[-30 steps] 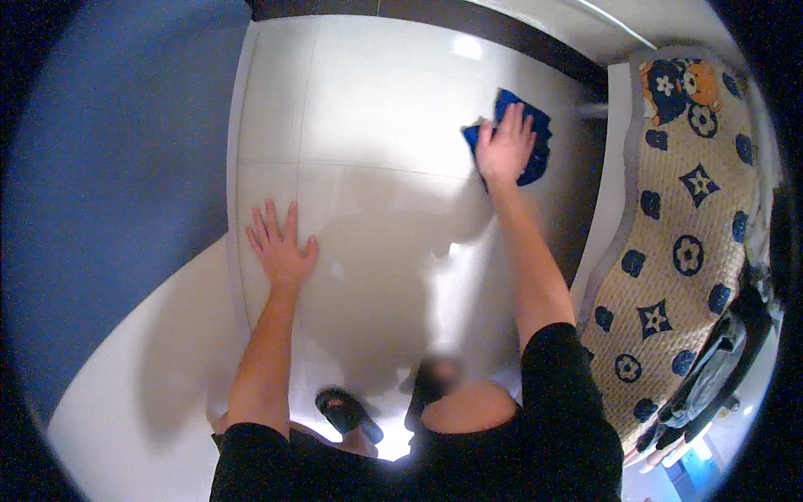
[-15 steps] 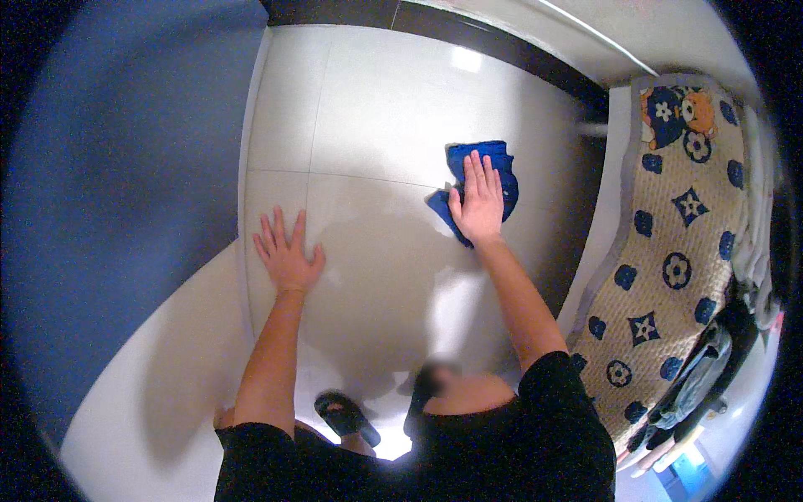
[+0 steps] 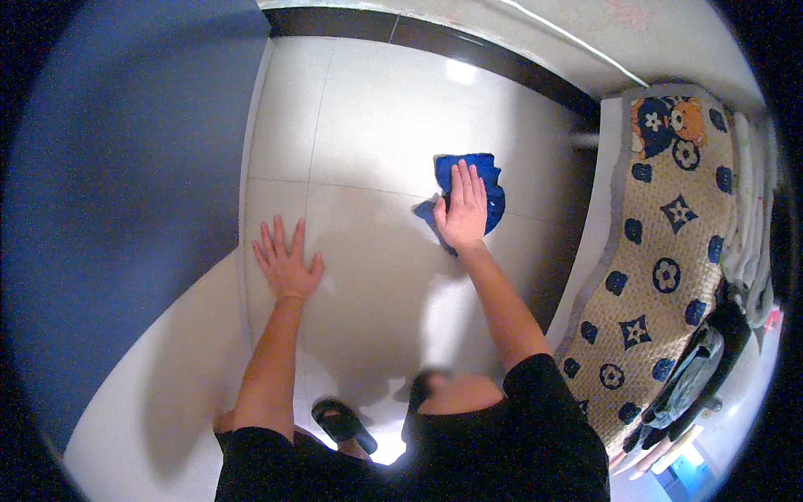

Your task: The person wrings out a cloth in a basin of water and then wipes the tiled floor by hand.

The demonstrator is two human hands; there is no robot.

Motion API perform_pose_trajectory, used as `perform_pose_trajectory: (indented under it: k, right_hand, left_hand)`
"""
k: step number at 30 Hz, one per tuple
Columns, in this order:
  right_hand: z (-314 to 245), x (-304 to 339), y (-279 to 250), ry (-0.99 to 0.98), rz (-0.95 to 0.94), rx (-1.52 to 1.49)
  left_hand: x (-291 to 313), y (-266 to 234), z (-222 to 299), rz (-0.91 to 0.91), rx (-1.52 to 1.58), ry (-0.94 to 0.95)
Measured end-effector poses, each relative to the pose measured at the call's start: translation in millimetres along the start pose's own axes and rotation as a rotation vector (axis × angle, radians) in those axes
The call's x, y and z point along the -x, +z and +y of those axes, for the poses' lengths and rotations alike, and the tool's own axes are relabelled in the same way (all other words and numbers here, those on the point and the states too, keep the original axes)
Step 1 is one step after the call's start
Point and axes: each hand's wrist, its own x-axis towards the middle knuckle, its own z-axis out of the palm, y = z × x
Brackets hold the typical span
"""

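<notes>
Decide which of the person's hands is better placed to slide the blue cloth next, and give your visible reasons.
Probably the right hand: it lies flat on the blue cloth. The left hand is spread on the floor tiles, off to the left and apart from the cloth.

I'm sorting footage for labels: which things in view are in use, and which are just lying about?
In use:
blue cloth, under the flat right hand
pale tiled floor, beneath cloth and spread left hand

Just lying about:
beige patterned cover, at the right
dark fabric pile, beside the cover
</notes>
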Motion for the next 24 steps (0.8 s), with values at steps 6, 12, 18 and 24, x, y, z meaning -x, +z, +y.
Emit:
perform_pose_trajectory:
  k: [6, 12, 18, 24]
  right_hand:
    - [16.1, -66.1, 4.9, 0.026, 0.064, 0.09]
    - [-8.5, -37.4, 8.3, 0.054, 0.017, 0.134]
    - [-35.1, 6.8, -0.2, 0.037, -0.089, 0.157]
    - [-6.6, -121.8, 32.2, 0.144, 0.026, 0.227]
  left_hand:
    - [1.1, 0.0, -0.3, 0.025, 0.033, 0.028]
    - [-3.3, 3.1, -4.8, 0.002, 0.031, 0.026]
    - [-5.2, -1.4, -4.5, -0.015, 0.019, 0.018]
    - [-6.0, -2.6, -5.8, -0.025, 0.047, 0.019]
